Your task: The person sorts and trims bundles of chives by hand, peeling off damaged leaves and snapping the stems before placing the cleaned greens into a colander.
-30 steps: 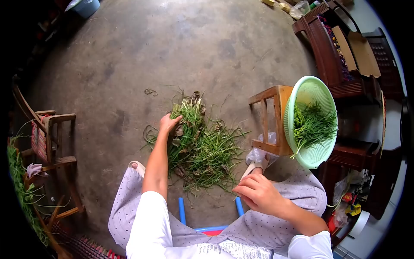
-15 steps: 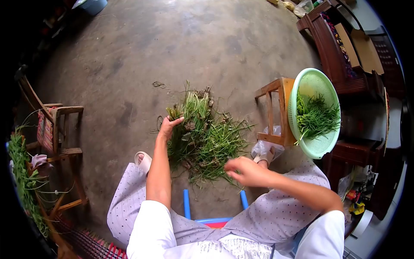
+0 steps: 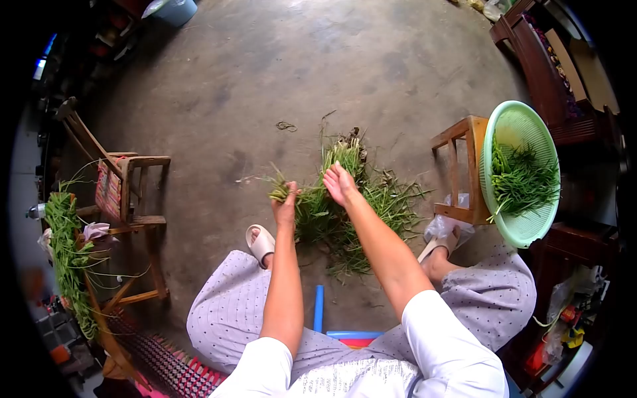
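Note:
My left hand is closed round a small bunch of green stems, whose cut-looking ends and thin strands stick out at the top and left. To its right, my right hand is raised over the pile with its fingers curled together; whatever they pinch is too small to make out. Beneath and beyond both hands lies a loose pile of long green stalks on the concrete floor, with pale stems and darker, withered bits at its far end. My forearms cover part of the pile.
On the right a pale green colander holding trimmed greens rests tilted on a wooden stool. A plastic bag lies by my right foot. At left stands a wooden chair, with more leafy greens nearer me.
My right hand has moved up and left from the near side of the pile to beside my left hand. My left hand still grips the bunch. The whole view has shifted rightward.

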The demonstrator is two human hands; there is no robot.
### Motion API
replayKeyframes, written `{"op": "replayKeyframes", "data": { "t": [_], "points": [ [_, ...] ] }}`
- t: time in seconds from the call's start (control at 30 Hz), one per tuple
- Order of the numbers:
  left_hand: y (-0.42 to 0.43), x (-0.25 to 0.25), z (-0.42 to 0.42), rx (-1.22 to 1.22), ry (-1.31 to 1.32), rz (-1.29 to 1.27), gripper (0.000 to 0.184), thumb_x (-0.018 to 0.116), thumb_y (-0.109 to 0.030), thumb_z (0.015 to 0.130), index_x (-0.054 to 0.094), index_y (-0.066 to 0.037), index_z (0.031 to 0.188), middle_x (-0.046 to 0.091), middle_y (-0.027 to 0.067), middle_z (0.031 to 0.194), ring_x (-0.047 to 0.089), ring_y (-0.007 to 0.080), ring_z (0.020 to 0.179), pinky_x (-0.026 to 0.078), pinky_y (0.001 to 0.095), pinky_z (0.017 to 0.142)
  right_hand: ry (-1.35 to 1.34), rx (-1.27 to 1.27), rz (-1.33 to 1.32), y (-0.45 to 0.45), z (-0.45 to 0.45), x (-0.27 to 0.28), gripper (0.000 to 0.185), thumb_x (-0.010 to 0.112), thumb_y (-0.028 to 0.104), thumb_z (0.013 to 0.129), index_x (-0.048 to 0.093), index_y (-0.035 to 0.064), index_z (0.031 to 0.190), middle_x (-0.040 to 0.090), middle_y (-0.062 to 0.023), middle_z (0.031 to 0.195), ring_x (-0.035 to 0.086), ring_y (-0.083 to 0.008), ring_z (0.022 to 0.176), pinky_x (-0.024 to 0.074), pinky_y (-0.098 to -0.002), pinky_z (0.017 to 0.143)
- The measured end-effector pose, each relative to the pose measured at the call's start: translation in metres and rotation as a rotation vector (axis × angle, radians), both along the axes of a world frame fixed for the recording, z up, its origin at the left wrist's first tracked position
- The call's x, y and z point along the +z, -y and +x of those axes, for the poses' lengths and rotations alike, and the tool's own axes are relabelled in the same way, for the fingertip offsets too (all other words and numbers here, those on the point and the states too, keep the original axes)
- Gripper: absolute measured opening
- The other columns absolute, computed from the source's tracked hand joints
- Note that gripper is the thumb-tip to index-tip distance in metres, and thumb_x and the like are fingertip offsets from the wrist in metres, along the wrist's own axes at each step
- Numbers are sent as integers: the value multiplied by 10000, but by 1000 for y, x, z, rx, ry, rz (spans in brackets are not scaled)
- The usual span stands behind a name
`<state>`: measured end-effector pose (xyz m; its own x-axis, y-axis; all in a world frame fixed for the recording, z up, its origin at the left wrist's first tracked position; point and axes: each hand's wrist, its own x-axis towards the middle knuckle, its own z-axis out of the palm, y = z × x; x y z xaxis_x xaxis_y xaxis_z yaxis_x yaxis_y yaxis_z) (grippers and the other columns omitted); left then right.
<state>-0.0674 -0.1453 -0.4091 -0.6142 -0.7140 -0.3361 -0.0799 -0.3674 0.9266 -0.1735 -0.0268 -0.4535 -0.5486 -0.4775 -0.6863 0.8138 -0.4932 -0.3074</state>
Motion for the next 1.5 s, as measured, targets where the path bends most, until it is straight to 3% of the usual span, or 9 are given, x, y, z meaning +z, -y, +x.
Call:
{"op": "replayKeyframes", "data": {
  "t": [0.2, 0.33, 0.6, 0.67, 0.83, 1.0, 1.2, 1.37, 1.5],
  "points": [
    [37, 104, -8, 57, 44, -52, 193, 698, -173, 789, 584, -60, 897, 562, 2, 702, 564, 117, 616, 483, 258, 608, -165, 182, 147, -21, -13, -11, 620, 459, 305, 923, 187, 31, 1409, 152, -175, 1474, 156, -277, 1367, 158, -366, 1106],
    [55, 182, -16, -113, -35, 14, 120, 628, -169, 836, 577, -65, 806, 543, 4, 673, 561, 121, 615, 494, 268, 630, -368, 229, 287, -20, -16, -1, 449, 505, 308, 917, 470, 20, 1260, 560, -124, 1170, 548, -174, 1034, 460, -280, 866],
    [19, 261, -43, -403, -344, 426, 142, 599, -215, 859, 570, -77, 842, 555, 20, 692, 586, 159, 716, 495, 303, 743, -1265, 784, -51, -23, 4, 251, 847, 639, 508, 754, 312, 8, 1354, 450, -180, 1284, 422, -263, 1196, 316, -347, 1019],
    [3, 286, -45, -451, -356, 411, 163, 595, -225, 863, 576, -68, 902, 576, 33, 758, 591, 162, 764, 496, 300, 748, -1264, 788, 14, -29, 20, 278, 503, 659, 277, 788, 447, -14, 1139, 576, -130, 988, 564, -204, 898, 458, -322, 806],
    [6, 313, -21, -938, -290, 97, 681, 575, -451, 845, 316, -70, 1346, 458, 66, 1274, 452, 188, 1164, 362, 400, 975, -1082, 555, -70, -61, 34, 319, 214, 607, 71, 805, 465, -13, 941, 575, -42, 718, 551, -119, 597, 469, -277, 564],
    [-35, 325, 15, -1007, -336, 196, 1069, 769, -469, 650, 140, -47, 1404, 322, 73, 1402, 380, 223, 1237, 276, 421, 1047, -1606, 370, 635, -91, 62, 356, 347, 588, 46, 782, 429, -43, 1078, 556, -153, 687, 580, -266, 599, 467, -375, 540],
    [-109, 336, 33, -614, -362, 68, 399, 618, -197, 856, 489, -12, 1185, 619, 115, 1055, 568, 183, 1023, 439, 339, 888, -2011, 286, 827, -113, 120, 378, 681, 604, 20, 724, 247, -59, 1298, 501, -272, 1066, 543, -436, 897, 463, -437, 790],
    [-92, 325, 39, -755, -357, 442, 300, 648, -137, 823, 543, -15, 1075, 639, 80, 793, 625, 167, 748, 501, 310, 682, -1943, 583, 832, -166, 101, 413, 445, 619, 110, 748, 483, -70, 1132, 597, -175, 870, 594, -296, 866, 468, -351, 792],
    [-92, 312, 43, -931, -293, 415, 335, 644, -169, 822, 516, -15, 1091, 530, 18, 676, 520, 129, 622, 482, 284, 718, -1304, 34, 615, -167, 78, 407, 227, 563, 141, 850, 590, 16, 1037, 539, 9, 667, 471, -50, 593, 379, -215, 521]
  ]
}}
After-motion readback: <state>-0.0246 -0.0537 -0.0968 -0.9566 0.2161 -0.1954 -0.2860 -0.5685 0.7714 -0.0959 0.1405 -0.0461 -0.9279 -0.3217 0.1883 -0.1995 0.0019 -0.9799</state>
